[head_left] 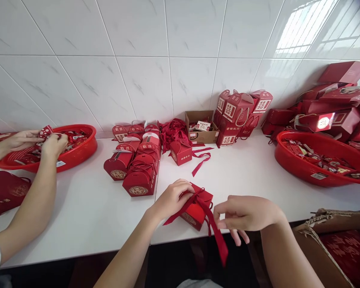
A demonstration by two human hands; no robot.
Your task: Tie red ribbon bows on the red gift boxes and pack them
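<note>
At the table's front edge sits a small red gift box (194,218) with a gold round emblem on its front. A dark red ribbon (210,218) lies knotted over its top, one tail hanging past the table edge, its end smeared. My left hand (177,197) is closed on the ribbon by the knot, resting against the box. Just right of the hanging tail is my right hand (246,216), its fingers bent but apart, with nothing visible in them. Whether a fingertip touches the ribbon is hard to see.
Red gift boxes (139,174) stand in rows at centre left, near a ribbon pile (175,130) and a small cardboard box (202,138). Filled red baskets (310,176) stand either side. A co-worker's hands (52,146) hold packets at the left. An open carton (333,244) is lower right.
</note>
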